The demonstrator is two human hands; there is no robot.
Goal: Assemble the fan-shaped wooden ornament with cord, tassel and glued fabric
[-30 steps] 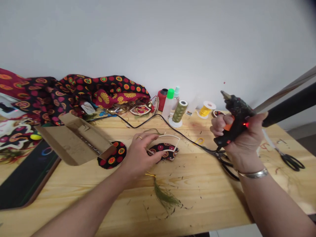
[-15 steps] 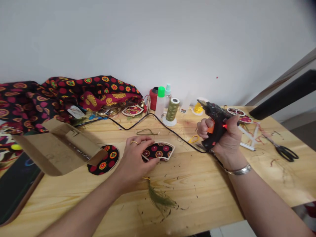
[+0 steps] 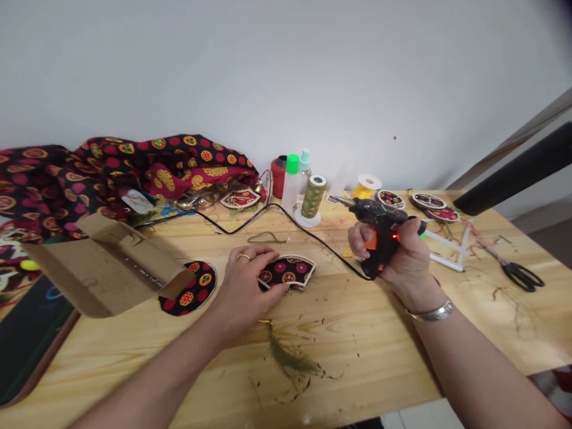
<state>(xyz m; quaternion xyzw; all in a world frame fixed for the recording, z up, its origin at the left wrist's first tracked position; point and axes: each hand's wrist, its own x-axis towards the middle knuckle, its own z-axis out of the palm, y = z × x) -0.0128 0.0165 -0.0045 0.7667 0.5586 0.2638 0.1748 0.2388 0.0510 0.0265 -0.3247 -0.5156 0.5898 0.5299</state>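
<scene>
My left hand (image 3: pixel 250 280) grips the left end of a fan-shaped, fabric-covered piece (image 3: pixel 290 271) with a pale border, thumb on the near edge and fingers on the far one. In my right hand (image 3: pixel 406 253) is a black glue gun (image 3: pixel 373 223) with an orange trigger and a lit red light, raised above the table, its nozzle pointing left. Just below the left hand lies a green tassel (image 3: pixel 290 357) with a yellow tie. A round piece covered in patterned fabric (image 3: pixel 192 292) rests left of that hand, partly behind an open cardboard box (image 3: pixel 111 274).
The glue gun's black cord (image 3: pixel 232 229) crosses the table. Behind stand a green thread spool (image 3: pixel 313 199), a green-capped bottle (image 3: pixel 291 182) and a yellow spool (image 3: pixel 366 185). Scissors (image 3: pixel 521 274) and white glue sticks (image 3: pixel 447 262) lie right; patterned cloth (image 3: pixel 120 167) is heaped at back left.
My right hand has moved the glue gun left and slightly down, uncovering an oval fabric piece behind it. My left hand stays on the fan-shaped piece.
</scene>
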